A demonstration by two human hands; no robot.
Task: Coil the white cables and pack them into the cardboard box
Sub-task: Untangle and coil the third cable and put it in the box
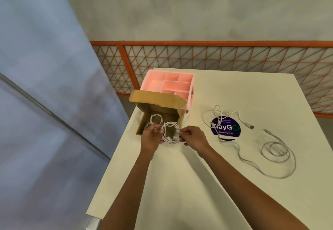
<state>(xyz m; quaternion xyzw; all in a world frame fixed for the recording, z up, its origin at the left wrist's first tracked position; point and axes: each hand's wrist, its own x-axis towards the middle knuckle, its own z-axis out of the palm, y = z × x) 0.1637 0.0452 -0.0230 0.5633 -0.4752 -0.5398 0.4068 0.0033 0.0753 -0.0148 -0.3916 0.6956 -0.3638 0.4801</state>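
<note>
Left hand, right hand, both tight on coiled cable; white table, orange railing.

- The left forearm and right forearm are reaching forward, bare, and converging.
- The left hand is curling its fingers round the left side of a coiled white cable.
- The right hand is pinching the coil's right edge between thumb and forefinger.
</note>
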